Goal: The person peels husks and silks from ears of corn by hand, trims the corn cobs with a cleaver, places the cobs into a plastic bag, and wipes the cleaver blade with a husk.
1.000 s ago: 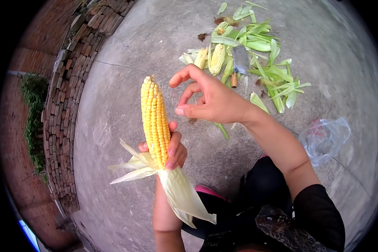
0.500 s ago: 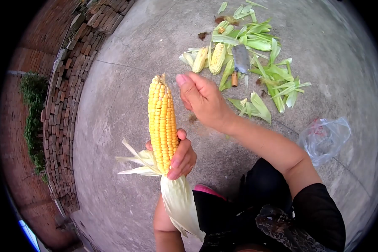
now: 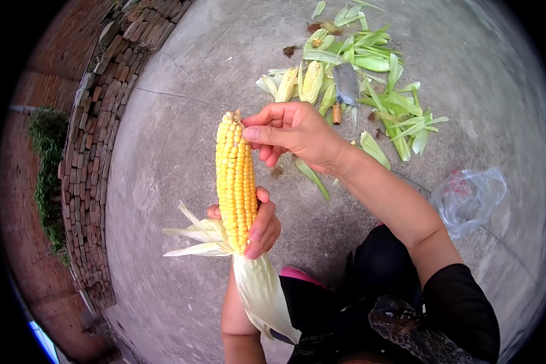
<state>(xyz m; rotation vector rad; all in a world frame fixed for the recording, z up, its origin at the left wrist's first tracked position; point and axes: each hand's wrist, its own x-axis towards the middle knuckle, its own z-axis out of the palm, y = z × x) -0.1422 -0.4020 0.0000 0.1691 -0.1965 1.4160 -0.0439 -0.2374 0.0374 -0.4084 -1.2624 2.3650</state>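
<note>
An ear of corn [image 3: 235, 176] with bare yellow kernels stands upright, tip up. My left hand [image 3: 264, 227] is wrapped around its lower part. Peeled pale husk [image 3: 258, 291] hangs below that hand, and more husk strips [image 3: 197, 236] stick out to the left. My right hand [image 3: 291, 133] is at the upper right side of the ear, just below the tip. Its thumb and index finger are pinched together against the kernels; whatever is between them is too small to make out.
Beyond my right hand, green husks [image 3: 370, 64] lie scattered on the concrete ground [image 3: 170, 151]. Among them are two partly husked ears [image 3: 312, 82] and a cleaver [image 3: 346, 85] with a wooden handle. A clear plastic bag [image 3: 470, 203] lies at right; a brick wall [image 3: 97, 170] runs along the left.
My right hand has moved down and left from beside the tip, and its fingertips now meet the ear. A green husk strip on the ground has come into view below it. My left hand keeps its grip.
</note>
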